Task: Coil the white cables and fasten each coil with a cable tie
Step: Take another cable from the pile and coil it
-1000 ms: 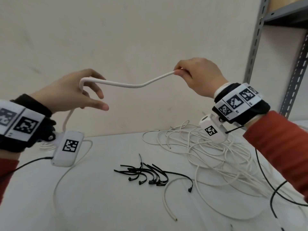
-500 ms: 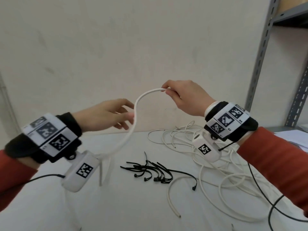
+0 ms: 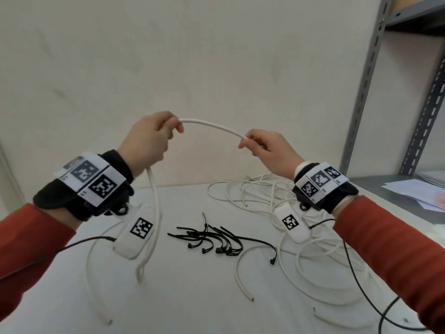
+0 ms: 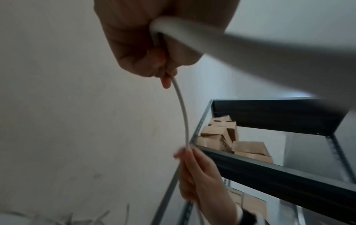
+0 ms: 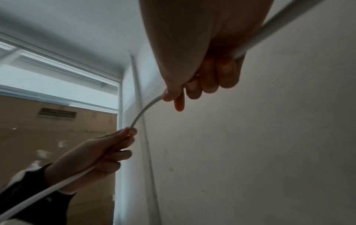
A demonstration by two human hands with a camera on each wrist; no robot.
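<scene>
A white cable (image 3: 212, 126) arches in the air between both hands, above the white table (image 3: 183, 297). My left hand (image 3: 154, 138) grips it in a fist; a loop of it hangs down from that fist to the table. My right hand (image 3: 262, 145) pinches the cable between thumb and fingers. In the left wrist view the cable (image 4: 183, 115) runs from my left hand (image 4: 146, 50) down to my right hand (image 4: 196, 172). The right wrist view shows the cable (image 5: 144, 109) between my right hand (image 5: 194, 85) and left hand (image 5: 100, 153). A bunch of black cable ties (image 3: 216, 239) lies on the table below.
A tangle of loose white cables (image 3: 265, 196) covers the table's right side. A cut cable end (image 3: 243, 283) curves near the ties. A grey metal shelf rack (image 3: 375, 75) stands at the right, with papers (image 3: 414, 191) on its lower shelf and cardboard boxes (image 4: 221, 137) higher up.
My left hand rose and closed round the cable, leaving a loop hanging below it. My right hand came down and to the right. The span between the hands now arches gently.
</scene>
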